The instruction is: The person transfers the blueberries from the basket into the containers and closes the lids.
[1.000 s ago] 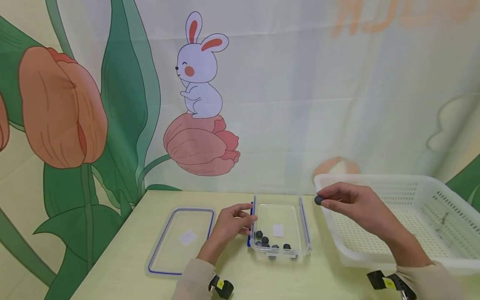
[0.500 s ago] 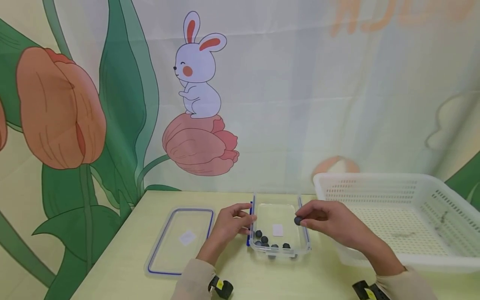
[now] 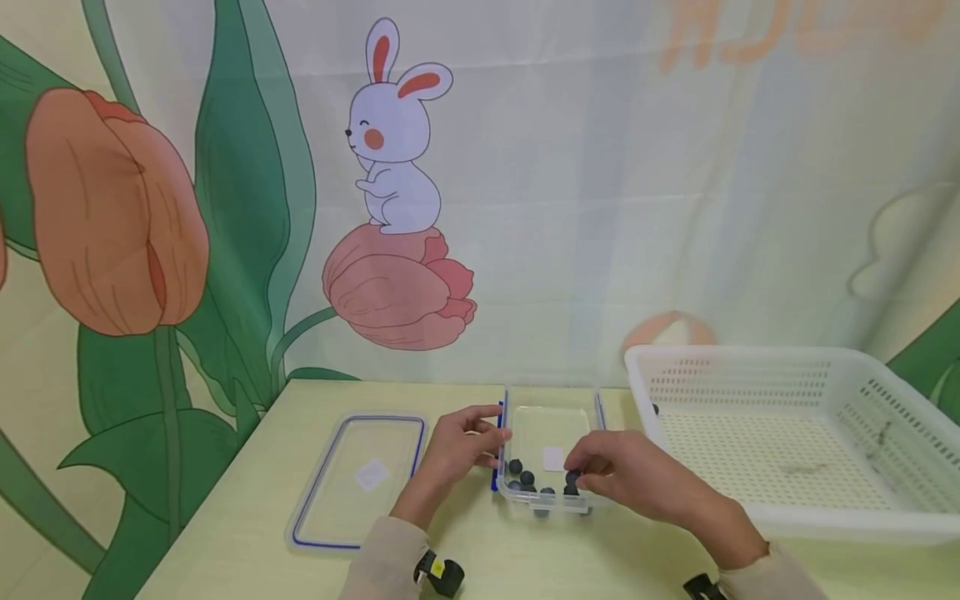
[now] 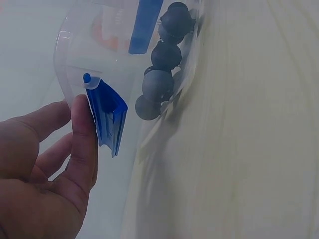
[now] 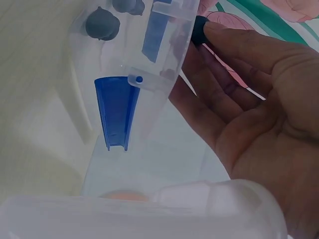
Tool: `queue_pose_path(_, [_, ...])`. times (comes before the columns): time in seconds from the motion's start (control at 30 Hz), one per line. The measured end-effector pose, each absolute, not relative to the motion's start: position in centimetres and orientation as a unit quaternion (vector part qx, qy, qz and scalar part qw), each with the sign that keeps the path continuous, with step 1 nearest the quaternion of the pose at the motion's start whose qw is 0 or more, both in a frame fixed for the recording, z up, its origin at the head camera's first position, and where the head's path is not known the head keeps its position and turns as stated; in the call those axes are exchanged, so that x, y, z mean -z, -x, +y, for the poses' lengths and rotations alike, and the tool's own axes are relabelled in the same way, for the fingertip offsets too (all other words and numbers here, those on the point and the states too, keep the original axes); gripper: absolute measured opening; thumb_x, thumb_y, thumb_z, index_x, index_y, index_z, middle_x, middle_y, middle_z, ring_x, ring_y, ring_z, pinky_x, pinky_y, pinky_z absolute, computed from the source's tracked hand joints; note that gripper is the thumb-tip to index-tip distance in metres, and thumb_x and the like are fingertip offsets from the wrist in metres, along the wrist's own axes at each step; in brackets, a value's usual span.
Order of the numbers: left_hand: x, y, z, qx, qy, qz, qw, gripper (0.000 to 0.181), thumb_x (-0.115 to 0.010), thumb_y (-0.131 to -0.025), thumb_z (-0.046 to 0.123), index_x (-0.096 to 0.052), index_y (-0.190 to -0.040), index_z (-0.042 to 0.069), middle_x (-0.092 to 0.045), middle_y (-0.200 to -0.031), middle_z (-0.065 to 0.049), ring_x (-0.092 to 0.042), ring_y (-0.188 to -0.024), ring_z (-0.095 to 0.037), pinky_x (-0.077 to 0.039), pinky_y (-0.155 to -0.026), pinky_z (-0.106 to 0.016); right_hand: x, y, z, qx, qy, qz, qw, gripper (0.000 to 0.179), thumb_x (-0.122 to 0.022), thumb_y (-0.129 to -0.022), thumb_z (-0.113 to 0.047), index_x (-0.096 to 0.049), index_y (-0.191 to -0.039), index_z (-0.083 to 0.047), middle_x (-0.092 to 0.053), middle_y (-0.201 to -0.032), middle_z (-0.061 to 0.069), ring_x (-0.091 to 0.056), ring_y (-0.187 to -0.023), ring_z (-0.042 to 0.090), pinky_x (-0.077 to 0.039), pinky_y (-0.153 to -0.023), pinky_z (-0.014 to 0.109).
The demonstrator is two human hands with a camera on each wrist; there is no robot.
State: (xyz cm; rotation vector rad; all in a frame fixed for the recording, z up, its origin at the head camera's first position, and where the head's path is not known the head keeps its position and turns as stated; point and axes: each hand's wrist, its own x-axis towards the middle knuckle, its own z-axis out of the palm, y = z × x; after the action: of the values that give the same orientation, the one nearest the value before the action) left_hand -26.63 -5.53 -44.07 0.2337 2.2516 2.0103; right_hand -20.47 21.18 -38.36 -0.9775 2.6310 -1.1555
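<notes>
Dark ball (image 5: 199, 30) is pinched btwn thumb & fingertips of the R hand (image 3: 645, 479), at the near R part of the clear box (image 3: 551, 423), by the rim in the R wrist view; can't tell if it touches the balls below. L hand (image 3: 457, 450) pinches the box's L wall nr the rim, beside a blue latch (image 4: 107, 117) that's swung out. Room: box's far end is close to the table's back edge, w/ the printed backdrop (image 3: 525, 208) just behind; a strip of table (image 3: 240, 517) runs btwn box & white basket (image 3: 750, 360), L hand & forearm fill much of the gap btwn box & lid (image 3: 352, 508). R hand reaches in over the box's R wall. Containers: box is open-topped, w/ more dark balls (image 3: 527, 478) bunched along its near end, mostly nr L corner, exact no. unclear, plus a white label (image 3: 552, 458) at its floor. Lid lies flat to the L, blue seal round its edge. Basket, slotted walls & holed floor, has a small dark round thing (image 3: 656, 409) by its L wall, partly hidden.
</notes>
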Motion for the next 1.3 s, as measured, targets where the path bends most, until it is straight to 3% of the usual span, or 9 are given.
queue_pose_path(0.4, [43.9,26.6,-5.6,-0.656,-0.068,0.75,0.059,0.047,-0.079,-0.096,0.006,-0.066,-0.141,0.001,-0.066,-0.105,-0.013,-0.072,-0.083,-0.019,-0.066,-0.07,-0.031,38.3,20.4,20.8,0.353,0.325,0.876,0.054,0.013,-0.077,-0.096,-0.004,-0.076,-0.108,-0.008,-0.076,-0.104,0.0,-0.072,-0.089,0.008,-0.061,-0.078,0.028])
queue_pose_path(0.8, [43.9,26.7,-5.6,-0.65,-0.074,0.755,0.05,0.049,-0.079,-0.096,0.007,-0.065,-0.143,0.0,-0.068,-0.104,-0.011,-0.071,-0.079,-0.018,-0.066,-0.069,-0.032,37.1,20.2,22.0,0.371,0.317,0.873,0.017,0.014,-0.078,-0.097,-0.01,-0.075,-0.111,-0.013,-0.074,-0.106,-0.007,-0.071,-0.09,0.008,-0.062,-0.083,0.03])
queue_pose_path(1.1, [44.3,26.9,-5.4,-0.66,-0.066,0.746,0.063,0.046,-0.079,-0.096,0.005,-0.067,-0.14,0.002,-0.067,-0.103,-0.012,-0.071,-0.081,-0.017,-0.066,-0.07,-0.031,33.3,19.7,25.2,0.394,0.257,0.882,-0.027,0.013,-0.076,-0.101,-0.018,-0.076,-0.114,-0.016,-0.075,-0.109,-0.006,-0.073,-0.097,0.011,-0.062,-0.084,0.031])
queue_pose_path(1.3, [44.1,26.7,-5.3,-0.659,-0.062,0.748,0.059,0.047,-0.079,-0.096,0.006,-0.067,-0.141,0.002,-0.066,-0.104,-0.012,-0.072,-0.083,-0.018,-0.066,-0.07,-0.031,30.2,21.4,28.3,0.41,0.231,0.881,-0.048,0.016,-0.075,-0.102,-0.021,-0.077,-0.116,-0.014,-0.076,-0.112,-0.002,-0.074,-0.102,0.017,-0.062,-0.085,0.029])
